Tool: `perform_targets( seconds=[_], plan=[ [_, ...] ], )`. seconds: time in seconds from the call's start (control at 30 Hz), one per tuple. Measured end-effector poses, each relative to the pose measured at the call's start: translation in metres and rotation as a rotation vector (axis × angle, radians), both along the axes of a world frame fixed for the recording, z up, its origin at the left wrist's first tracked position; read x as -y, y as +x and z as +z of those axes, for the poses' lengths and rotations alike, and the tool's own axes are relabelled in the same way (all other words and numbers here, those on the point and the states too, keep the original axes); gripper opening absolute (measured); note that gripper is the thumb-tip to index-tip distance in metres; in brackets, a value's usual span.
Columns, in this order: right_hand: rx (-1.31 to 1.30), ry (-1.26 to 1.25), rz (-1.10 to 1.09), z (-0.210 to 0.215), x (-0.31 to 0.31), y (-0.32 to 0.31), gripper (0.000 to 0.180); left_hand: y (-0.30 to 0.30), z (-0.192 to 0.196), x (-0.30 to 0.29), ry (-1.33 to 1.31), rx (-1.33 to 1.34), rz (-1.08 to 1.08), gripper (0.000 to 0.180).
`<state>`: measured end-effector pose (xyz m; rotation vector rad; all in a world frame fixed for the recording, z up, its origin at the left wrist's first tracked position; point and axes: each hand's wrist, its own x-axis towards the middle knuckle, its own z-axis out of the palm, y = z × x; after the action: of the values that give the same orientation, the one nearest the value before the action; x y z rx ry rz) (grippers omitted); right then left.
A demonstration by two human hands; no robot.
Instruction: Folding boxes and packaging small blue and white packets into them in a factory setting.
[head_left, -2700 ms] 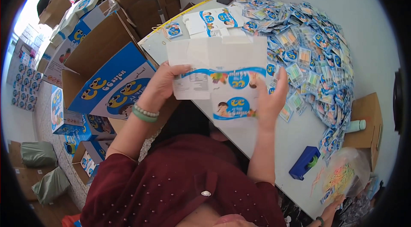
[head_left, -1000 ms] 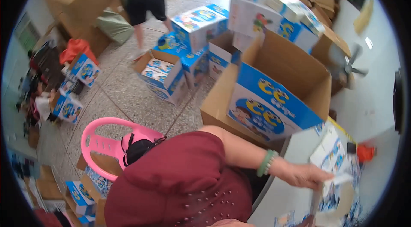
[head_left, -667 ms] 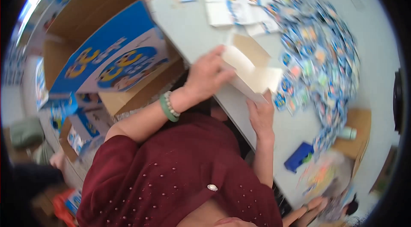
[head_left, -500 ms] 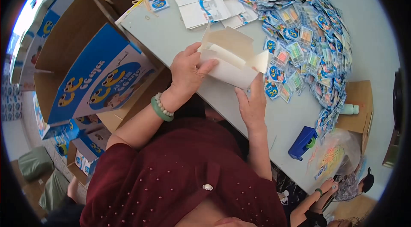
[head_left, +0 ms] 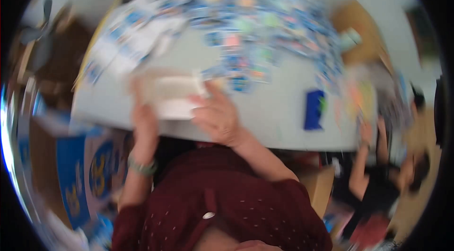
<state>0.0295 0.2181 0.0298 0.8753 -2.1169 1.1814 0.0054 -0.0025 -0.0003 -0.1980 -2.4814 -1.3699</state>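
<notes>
A small white carton (head_left: 176,109) is held over the near edge of the table, its open side up and its pale inside showing. Motion blurs it. My left hand (head_left: 143,109), below a green bangle, grips the carton's left end. At the other end, my right hand (head_left: 218,114) has its fingers and thumb around the right side. Beyond lie many small blue-and-clear packets (head_left: 241,54) in a big heap. Flat white printed cartons (head_left: 125,38) are stacked at the far left.
A blue tape dispenser (head_left: 313,110) stands at the table's right, near a clear bag of colourful pieces (head_left: 357,99). Another person's hands (head_left: 366,132) are beside that bag. A large open blue-and-white cardboard box (head_left: 71,175) stands on the left, below the table (head_left: 269,123).
My view has swung to the right, so the table now lies straighter across it. The carton has turned more level, and my right hand has shifted its hold along the right end.
</notes>
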Motion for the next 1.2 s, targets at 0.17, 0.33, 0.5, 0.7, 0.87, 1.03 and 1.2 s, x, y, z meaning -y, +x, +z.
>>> perform_targets(
  seconds=[0.17, 0.33, 0.5, 0.7, 0.87, 1.03, 1.2],
  plan=[
    [0.593, -0.969, -0.226, -0.013, 0.013, 0.005, 0.023, -0.018, -0.040, 0.021, -0.249, -0.128, -0.012, 0.071],
    [0.384, -0.808, -0.584, -0.014, 0.022, -0.007, 0.029, -0.029, -0.019, 0.027, -0.218, -0.145, -0.184, 0.060],
    [0.372, -0.767, -0.790, -0.034, -0.005, 0.001, 0.036, -0.067, -0.045, -0.019, -0.329, -0.458, -0.422, 0.053],
    [0.383, -0.503, -0.819, -0.061, 0.009, 0.014, 0.041, -0.064, -0.049, -0.034, -0.265, -0.410, -0.494, 0.050],
    [0.781, -0.854, -0.427, -0.028, -0.001, 0.034, 0.039, -0.061, -0.050, -0.030, -0.253, -0.374, -0.495, 0.048],
    [0.729, -0.484, -0.554, -0.039, 0.007, 0.016, 0.041, -0.059, -0.043, -0.061, -0.223, -0.360, -0.575, 0.047],
    [0.961, -0.285, -0.558, -0.039, 0.003, 0.003, 0.058, -0.059, -0.033, -0.084, -0.234, -0.344, -0.644, 0.045]
  ],
)
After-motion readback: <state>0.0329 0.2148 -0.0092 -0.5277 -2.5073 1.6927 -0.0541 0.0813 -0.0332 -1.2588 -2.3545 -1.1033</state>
